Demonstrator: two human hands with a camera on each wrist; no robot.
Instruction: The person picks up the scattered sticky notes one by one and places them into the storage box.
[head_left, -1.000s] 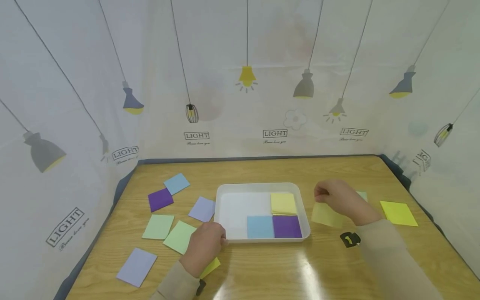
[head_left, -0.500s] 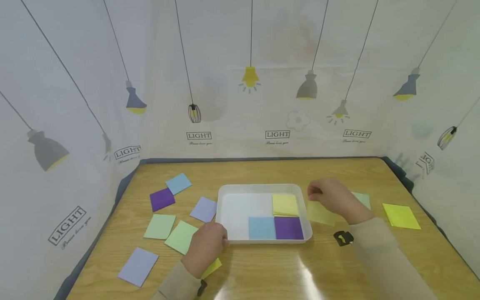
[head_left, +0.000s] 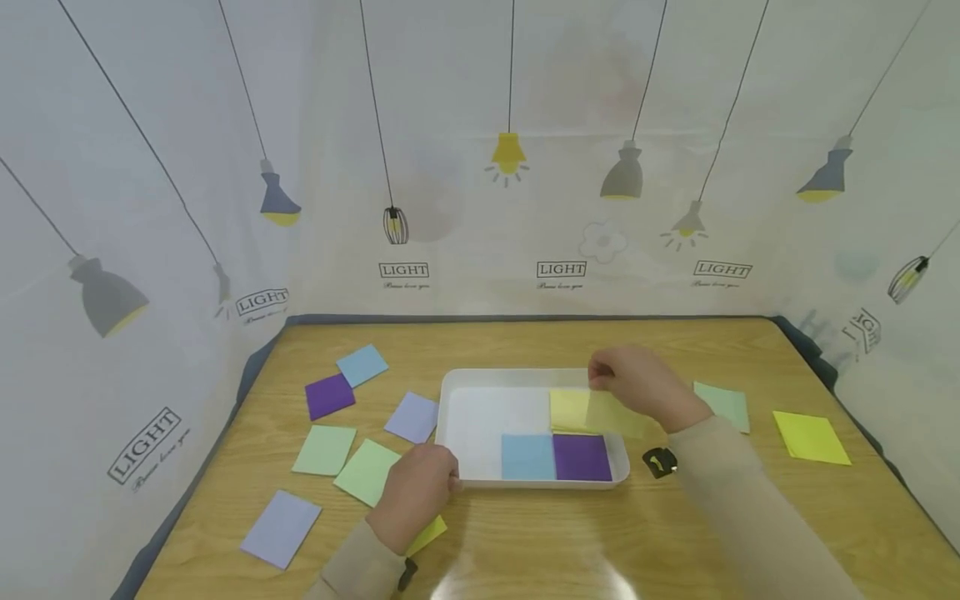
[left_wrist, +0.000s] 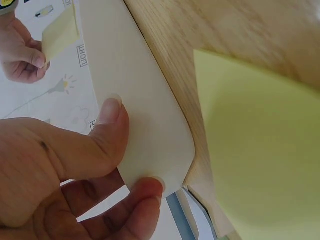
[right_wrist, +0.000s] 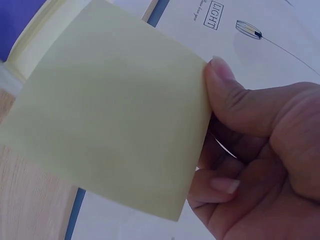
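Note:
My right hand (head_left: 648, 385) pinches a pale yellow sticky note (right_wrist: 115, 110) by one edge between thumb and fingers. The note hangs over the right side of a white tray (head_left: 474, 425), partly in front of a pale yellow sticky note pad (head_left: 567, 410) lying in there. A light blue pad (head_left: 527, 457) and a purple pad (head_left: 582, 458) lie side by side along the tray's near wall. At the tray's near-left corner, my left hand (head_left: 416, 492) grips the wall, thumb on one face and a finger at the edge, as the left wrist view shows.
Left of the tray lie light blue (head_left: 363, 366), purple (head_left: 330, 396), lilac (head_left: 281, 528) and green (head_left: 324, 450) sticky note pads. A yellow one (head_left: 427, 536) is partly under the left wrist. Right of it are a green note (head_left: 722, 406) and a bright yellow one (head_left: 812, 437).
My right hand has carried the pale yellow sticky note leftward, from beside the tray to over its right side. The left hand keeps its grip on the tray corner.

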